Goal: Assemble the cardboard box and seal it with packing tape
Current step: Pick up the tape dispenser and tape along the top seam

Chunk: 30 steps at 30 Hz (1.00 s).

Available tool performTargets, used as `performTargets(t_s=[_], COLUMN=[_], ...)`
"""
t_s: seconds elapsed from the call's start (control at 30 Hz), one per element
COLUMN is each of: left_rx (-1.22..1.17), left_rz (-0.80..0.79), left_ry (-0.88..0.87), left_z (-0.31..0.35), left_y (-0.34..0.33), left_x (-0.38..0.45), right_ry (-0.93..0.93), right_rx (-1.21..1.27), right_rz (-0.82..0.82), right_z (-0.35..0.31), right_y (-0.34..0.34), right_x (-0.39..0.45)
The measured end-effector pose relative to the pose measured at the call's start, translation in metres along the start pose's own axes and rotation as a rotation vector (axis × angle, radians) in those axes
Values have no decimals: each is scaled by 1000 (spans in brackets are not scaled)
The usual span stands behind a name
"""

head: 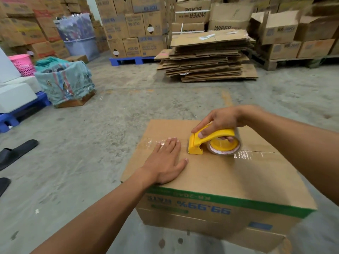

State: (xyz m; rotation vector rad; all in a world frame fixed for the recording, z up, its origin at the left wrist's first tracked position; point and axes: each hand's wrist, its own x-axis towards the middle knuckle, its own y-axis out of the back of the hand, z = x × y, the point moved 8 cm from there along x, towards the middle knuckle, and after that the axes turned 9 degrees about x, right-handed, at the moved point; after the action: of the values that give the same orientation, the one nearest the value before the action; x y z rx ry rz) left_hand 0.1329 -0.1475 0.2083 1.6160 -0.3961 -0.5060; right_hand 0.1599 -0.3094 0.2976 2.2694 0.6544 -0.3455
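A closed cardboard box (pixel 220 173) with green and blue print on its near side stands on the concrete floor in front of me. Clear tape runs along its top seam. My right hand (pixel 218 121) grips a yellow tape dispenser (pixel 207 142), which rests on the seam near the middle of the top. The tape roll (pixel 224 146) sits in the dispenser. My left hand (pixel 165 162) lies flat on the box top, fingers straight, pressing the taped seam just left of the dispenser.
A pile of flattened cardboard (pixel 207 57) lies on the floor ahead. Stacked cartons on pallets line the back wall. A cloth-covered crate (pixel 66 81) and a pink basket (pixel 23 64) stand at the left. Black slippers (pixel 14 153) lie at the left edge.
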Motion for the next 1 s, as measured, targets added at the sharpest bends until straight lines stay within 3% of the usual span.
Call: performTargets(t_s=[0.6,0.83,1.0], left_rx=[-8,-20,13], left_rz=[50,27,-8], left_ry=[38,34,24], left_z=[9,11,41], left_y=[-7,-4,4], left_x=[6,6,9], right_ry=[-10,-132,-116], right_rx=[109,170,115], right_rz=[-170,-132,-100], right_z=[23,81,80], right_y=[0,33,34], right_x=[-7,-57,-48])
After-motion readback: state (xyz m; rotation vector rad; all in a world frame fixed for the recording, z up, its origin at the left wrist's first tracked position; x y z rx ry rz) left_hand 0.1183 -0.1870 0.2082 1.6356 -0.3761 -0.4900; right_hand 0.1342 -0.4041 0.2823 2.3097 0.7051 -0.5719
